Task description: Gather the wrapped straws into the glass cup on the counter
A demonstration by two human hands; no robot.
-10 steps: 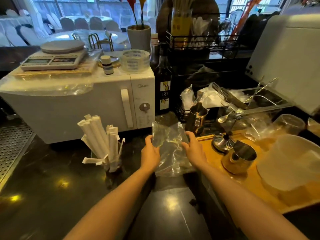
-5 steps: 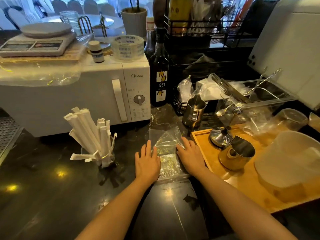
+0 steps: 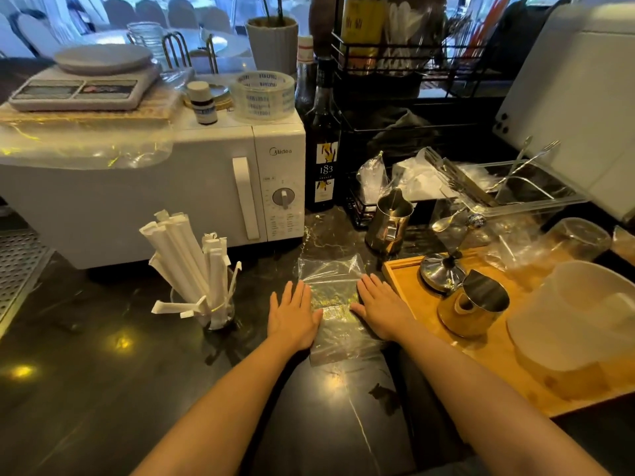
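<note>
Several white paper-wrapped straws (image 3: 187, 259) stand bunched in a small glass cup (image 3: 220, 312) on the dark counter, left of my hands. Between my hands an empty clear plastic bag (image 3: 335, 297) lies flat on the counter. My left hand (image 3: 292, 316) rests palm down on the bag's left edge, fingers spread. On the bag's right edge, my right hand (image 3: 379, 309) presses flat as well. Neither hand grips anything.
A white microwave (image 3: 206, 187) stands behind the cup, with a scale, a tape roll and a small bottle on top. A dark syrup bottle (image 3: 323, 142) stands beside it. A wooden tray (image 3: 488, 352) at right holds metal pitchers and a white tub. A clear utensil bin (image 3: 515, 187) sits behind.
A second ago both hands held the plastic bag up off the counter. They have laid it down and now press it flat with open palms.
</note>
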